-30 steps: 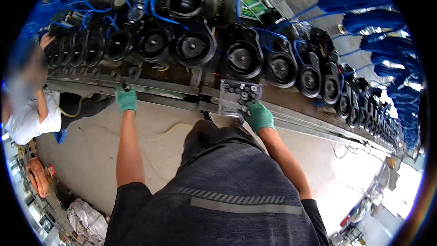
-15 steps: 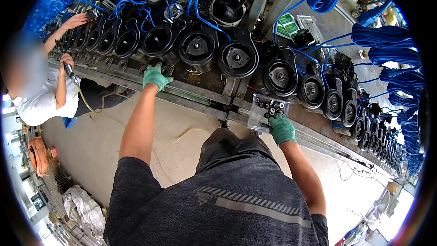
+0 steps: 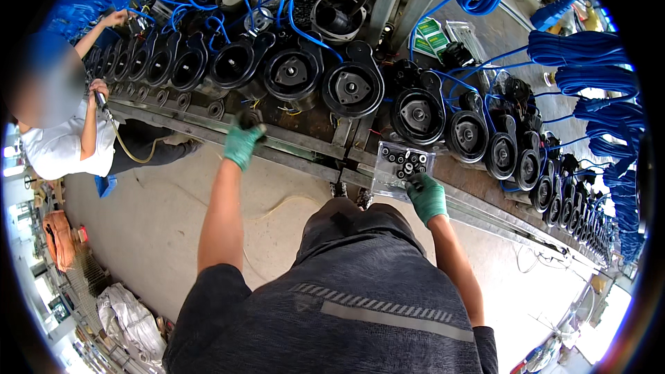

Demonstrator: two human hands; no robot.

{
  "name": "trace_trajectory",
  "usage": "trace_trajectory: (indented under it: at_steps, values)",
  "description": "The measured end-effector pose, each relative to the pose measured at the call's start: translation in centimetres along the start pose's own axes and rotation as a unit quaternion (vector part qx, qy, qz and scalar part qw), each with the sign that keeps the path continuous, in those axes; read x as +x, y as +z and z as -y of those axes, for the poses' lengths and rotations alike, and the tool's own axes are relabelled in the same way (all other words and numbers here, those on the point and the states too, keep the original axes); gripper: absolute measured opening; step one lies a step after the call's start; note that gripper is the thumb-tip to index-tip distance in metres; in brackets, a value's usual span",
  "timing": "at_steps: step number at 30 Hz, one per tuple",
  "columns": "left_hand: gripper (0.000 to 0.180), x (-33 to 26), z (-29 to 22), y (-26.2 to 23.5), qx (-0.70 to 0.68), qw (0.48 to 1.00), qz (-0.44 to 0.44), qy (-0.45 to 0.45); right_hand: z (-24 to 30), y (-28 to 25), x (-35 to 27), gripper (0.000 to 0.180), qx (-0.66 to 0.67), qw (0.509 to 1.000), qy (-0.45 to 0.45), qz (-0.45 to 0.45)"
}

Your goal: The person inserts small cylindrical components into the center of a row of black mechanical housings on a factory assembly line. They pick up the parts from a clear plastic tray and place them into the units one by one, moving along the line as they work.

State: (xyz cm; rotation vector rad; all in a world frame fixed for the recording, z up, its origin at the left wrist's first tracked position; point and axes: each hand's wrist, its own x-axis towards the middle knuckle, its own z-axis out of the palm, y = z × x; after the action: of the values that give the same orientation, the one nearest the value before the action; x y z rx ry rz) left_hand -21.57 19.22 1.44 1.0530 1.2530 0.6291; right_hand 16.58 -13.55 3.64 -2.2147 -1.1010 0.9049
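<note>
My left hand (image 3: 242, 145), in a green glove, is just off the bench's near edge. Its fingers close on a dark metal flange (image 3: 250, 120), blurred by motion. Similar flanges (image 3: 216, 109) lie in a row along the edge to its left. My right hand (image 3: 429, 201), gloved alike, is at the near right side of a clear plastic box (image 3: 382, 184) holding small black and pale rings (image 3: 407, 166). Those fingers are pinched together near a dark patch; what they hold is unclear. Round black pump housings (image 3: 353, 90) stand in a row beyond both hands.
A person in a white shirt (image 3: 62, 149) works at the bench on the left, holding a hand tool (image 3: 101, 102) with a hose. Blue cable coils (image 3: 580, 47) hang at the right and far side. A metal post (image 3: 395, 0) rises behind the housings.
My left hand has lifted a flange off the edge and drawn it toward me. My right hand has pulled back slightly toward the box's near edge. The other person's far hand has moved left.
</note>
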Motion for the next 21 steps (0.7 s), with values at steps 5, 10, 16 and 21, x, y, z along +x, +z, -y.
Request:
trace_trajectory:
  at_steps: [5, 10, 16, 21]
  values:
    - [0.062, -11.3, -2.6, 10.8, -0.171, 0.973, 0.153, -0.027, 11.2, -2.2, -2.3, 0.019, 0.335, 0.939, 0.044, 0.057]
    - [0.061, -16.8, -4.8, 19.7, -0.192, 0.946, 0.254, -0.059, 14.5, -3.6, -2.6, 0.019, 0.318, 0.945, 0.029, 0.068]
    - [0.061, -18.7, -4.3, 23.8, -0.053, 0.956, 0.288, 0.031, 10.8, -3.6, -3.0, 0.017, 0.255, 0.967, -0.001, 0.007]
    - [0.058, -18.9, -2.3, 24.6, 0.0, 0.951, 0.303, 0.059, 10.9, -5.7, -4.3, 0.017, 0.269, 0.963, 0.024, 0.011]
